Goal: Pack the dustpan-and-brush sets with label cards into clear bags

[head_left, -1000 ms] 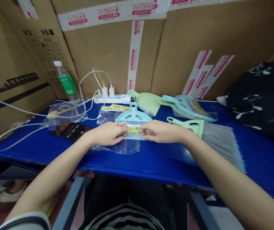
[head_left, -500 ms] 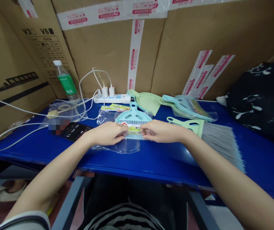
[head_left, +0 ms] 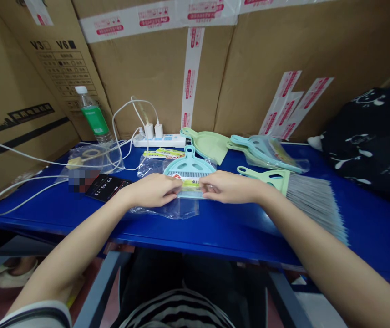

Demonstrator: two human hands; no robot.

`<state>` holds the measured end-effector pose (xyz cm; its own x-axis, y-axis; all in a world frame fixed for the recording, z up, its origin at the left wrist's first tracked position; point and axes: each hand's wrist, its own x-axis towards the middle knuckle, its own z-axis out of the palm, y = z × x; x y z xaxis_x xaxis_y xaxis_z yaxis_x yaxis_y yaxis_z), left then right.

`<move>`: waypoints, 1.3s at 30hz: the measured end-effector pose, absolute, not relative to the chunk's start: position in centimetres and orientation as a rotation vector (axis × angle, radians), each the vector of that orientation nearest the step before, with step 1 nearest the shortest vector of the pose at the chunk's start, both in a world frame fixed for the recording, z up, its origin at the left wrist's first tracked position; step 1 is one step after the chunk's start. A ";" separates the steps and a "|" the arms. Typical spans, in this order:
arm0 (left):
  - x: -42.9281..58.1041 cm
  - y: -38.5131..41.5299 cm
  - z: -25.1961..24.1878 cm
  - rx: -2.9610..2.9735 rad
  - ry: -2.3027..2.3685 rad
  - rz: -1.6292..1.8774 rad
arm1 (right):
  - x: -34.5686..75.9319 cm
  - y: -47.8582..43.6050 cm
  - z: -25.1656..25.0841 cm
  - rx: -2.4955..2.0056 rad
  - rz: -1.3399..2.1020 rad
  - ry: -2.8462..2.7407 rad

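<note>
A teal plastic dustpan (head_left: pixel 189 169) is held flat on the table, about midway along the near part of the blue tabletop, directly in front of the wearer. Its long axis runs front to back: the slotted handle is pointed away from the body, while the wide end with a grey-bristled strip is turned toward the body. A printed paper label (head_left: pixel 190 184) is laid across that wide end, and a clear plastic bag (head_left: pixel 164 209) is spread beneath and around the pan, its loose film reaching toward the wearer.

The pan is flanked by both hands, with neither clearly nearer. The left hand (head_left: pixel 152 190) is curled in from the left and the right hand (head_left: pixel 230 187) from the right, with the fingers of each bent over the side of the label and bag. A pinching grip on the pan's wide end is indicated by both, though its firmness cannot be told.

A hand broom (head_left: pixel 309 200) with a mint-green head is laid just beyond the right hand, and a mint-green dustpan (head_left: pixel 208 145) and a bagged blue dustpan (head_left: pixel 263 152) are placed further back. A phone (head_left: pixel 108 187) showing a timer is lying just beyond the left hand. A white power strip (head_left: pixel 159 141) and a water bottle (head_left: pixel 94 117) are set against cardboard boxes (head_left: pixel 154 68).
</note>
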<state>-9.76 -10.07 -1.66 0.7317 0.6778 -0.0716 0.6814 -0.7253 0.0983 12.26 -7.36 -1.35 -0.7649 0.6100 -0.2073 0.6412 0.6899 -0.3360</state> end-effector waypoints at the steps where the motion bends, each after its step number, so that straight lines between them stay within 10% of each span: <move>1: -9.8 -10.1 -1.6 2.809 1.110 -0.050 | 12.3 -7.4 -1.4 1.042 -0.604 2.818; 39: -9.6 -10.2 -1.9 2.928 1.145 -0.100 | 11.7 -8.3 -1.0 1.103 -0.394 2.793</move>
